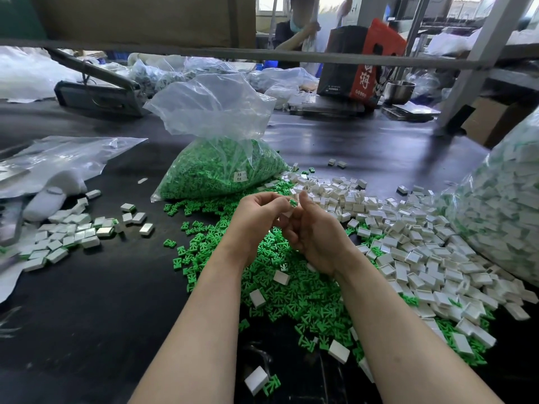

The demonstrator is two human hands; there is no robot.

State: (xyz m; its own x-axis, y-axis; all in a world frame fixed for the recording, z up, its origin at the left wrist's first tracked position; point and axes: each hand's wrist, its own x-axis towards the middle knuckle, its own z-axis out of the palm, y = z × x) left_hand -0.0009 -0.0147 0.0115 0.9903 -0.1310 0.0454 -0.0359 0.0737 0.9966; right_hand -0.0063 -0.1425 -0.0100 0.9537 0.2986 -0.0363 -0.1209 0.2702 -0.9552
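Note:
My left hand point(256, 217) and my right hand point(315, 228) meet above the table, fingertips together. Between them they pinch a small green clip point(293, 202) set against a white plastic case point(287, 212); which hand holds which piece I cannot tell. Under my wrists lies a heap of loose green clips point(291, 295). To the right spreads a pile of open white cases point(423, 246). At the left sits a group of closed white pieces point(67, 234).
A clear bag of green clips point(221, 167) stands behind my hands. A large bag of white cases point(501, 217) fills the right edge. Empty plastic bags point(58, 158) lie far left. A metal rail point(262, 55) crosses overhead. Another person point(294, 27) works at the back.

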